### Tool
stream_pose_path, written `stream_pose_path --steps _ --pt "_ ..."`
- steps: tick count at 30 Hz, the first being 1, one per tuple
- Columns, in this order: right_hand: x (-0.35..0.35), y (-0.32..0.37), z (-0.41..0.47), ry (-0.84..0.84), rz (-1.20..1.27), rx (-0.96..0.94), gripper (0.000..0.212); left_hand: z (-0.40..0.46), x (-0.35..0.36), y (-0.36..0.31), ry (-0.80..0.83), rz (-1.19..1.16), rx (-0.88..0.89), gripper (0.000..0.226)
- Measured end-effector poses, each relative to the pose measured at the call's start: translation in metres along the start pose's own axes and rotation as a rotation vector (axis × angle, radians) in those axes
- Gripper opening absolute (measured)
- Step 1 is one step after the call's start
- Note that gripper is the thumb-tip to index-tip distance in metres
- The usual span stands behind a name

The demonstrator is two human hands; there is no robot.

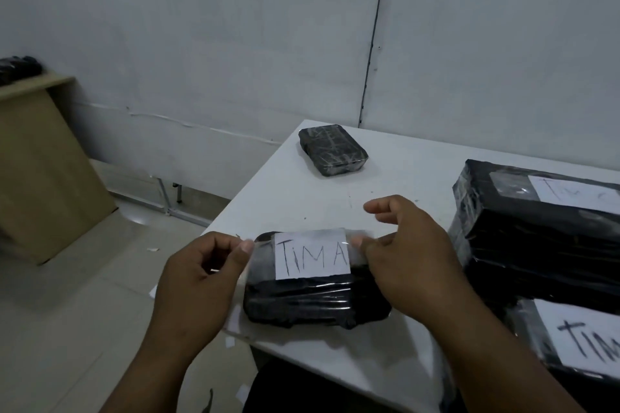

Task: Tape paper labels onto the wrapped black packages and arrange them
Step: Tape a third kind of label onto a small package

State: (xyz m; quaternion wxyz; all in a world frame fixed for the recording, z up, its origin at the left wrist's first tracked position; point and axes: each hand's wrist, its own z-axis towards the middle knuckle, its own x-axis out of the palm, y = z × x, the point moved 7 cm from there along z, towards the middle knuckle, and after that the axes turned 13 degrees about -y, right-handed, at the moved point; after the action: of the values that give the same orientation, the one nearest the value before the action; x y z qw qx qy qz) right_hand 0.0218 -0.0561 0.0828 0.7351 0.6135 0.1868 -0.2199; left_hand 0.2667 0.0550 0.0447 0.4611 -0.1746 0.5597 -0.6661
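Left hand: the left hand (198, 282) pinches 1 end of a clear tape strip (260, 253) between thumb and fingertips, at the 9 o'clock side of the label.
Right hand: the right hand (412, 258) pinches the strip's other end at 3 o'clock, forefinger raised.
Tape: the strip runs across a paper label (312, 255) lettered "TiMA"; whether it is pressed down yet cannot be told.
Package in work: a small black package (312, 302) lies under the label at the near edge of the white table (385, 178), between both hands.
Done: at 3 o'clock, 2 large labelled packages are stacked, the upper package (536, 211) and the lower package (570, 339), each showing a taped white label.
Left: at 12 o'clock a bare package (332, 151) sits well apart, with no label visible.
Progress: judged roughly past halfway; this label needs sealing, 1 package awaits, and the arranging remains.
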Motion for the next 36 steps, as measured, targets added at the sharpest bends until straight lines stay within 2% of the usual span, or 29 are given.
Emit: stream_pose_path --steps 5,11,16,36 --pt "-0.007 -0.011 0.006 -0.032 0.046 0.052 0.025 0.001 -0.002 -0.002 -0.002 0.031 -0.032 0.014" --pt "-0.002 -0.018 0.006 -0.019 0.018 0.043 0.027 0.0 0.001 0.0 -0.007 0.091 -0.066 0.013" --pt "0.003 -0.025 0.007 -0.016 -0.001 0.038 0.028 0.0 0.001 -0.002 -0.012 0.161 -0.043 0.012" --pt "0.001 -0.022 0.004 -0.007 -0.005 0.045 0.027 0.001 0.005 -0.012 0.01 0.186 -0.009 0.008"
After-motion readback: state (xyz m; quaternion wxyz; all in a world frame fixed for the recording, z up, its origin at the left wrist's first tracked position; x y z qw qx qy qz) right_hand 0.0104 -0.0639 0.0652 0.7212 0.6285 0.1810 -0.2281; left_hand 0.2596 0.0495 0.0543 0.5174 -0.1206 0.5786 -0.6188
